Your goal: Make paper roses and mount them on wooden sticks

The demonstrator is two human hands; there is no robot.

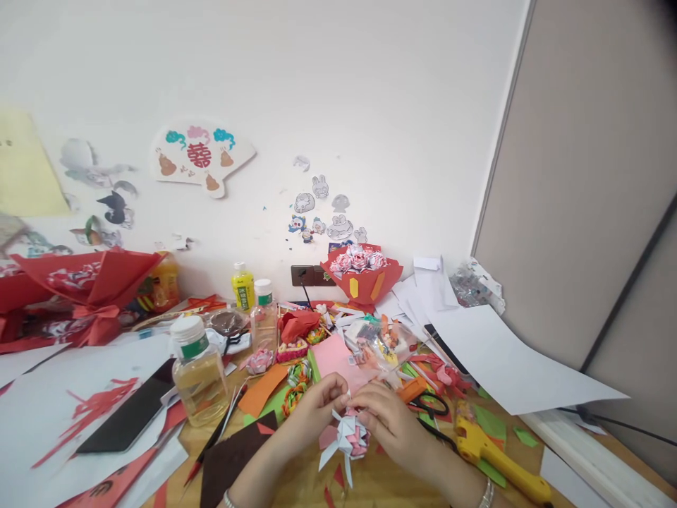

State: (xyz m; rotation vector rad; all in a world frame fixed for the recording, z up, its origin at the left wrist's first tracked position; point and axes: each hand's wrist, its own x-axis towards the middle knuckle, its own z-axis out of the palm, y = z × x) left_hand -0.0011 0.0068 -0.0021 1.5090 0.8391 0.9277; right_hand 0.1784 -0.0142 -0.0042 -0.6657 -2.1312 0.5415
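Observation:
A folded pink-and-white paper flower (pixel 352 432) with long white pointed strips hangs below my fingers, over the front of the wooden table. My left hand (pixel 324 403) is closed, its thumb and forefinger pinching a white tip at the top of the flower. My right hand (pixel 381 415) is closed as well, fingers bent over the flower's upper right side. The fingertips of both hands nearly meet there. Right behind them lies a pink sheet of paper (pixel 334 358).
A yellow glue gun (pixel 489 451) and black-handled scissors (pixel 431 404) lie at the right. To the left stand a jar of yellowish liquid (pixel 198 381) and a dark tablet (pixel 132 409). Behind is a red-wrapped paper bouquet (pixel 362 279). Paper scraps cover much of the table.

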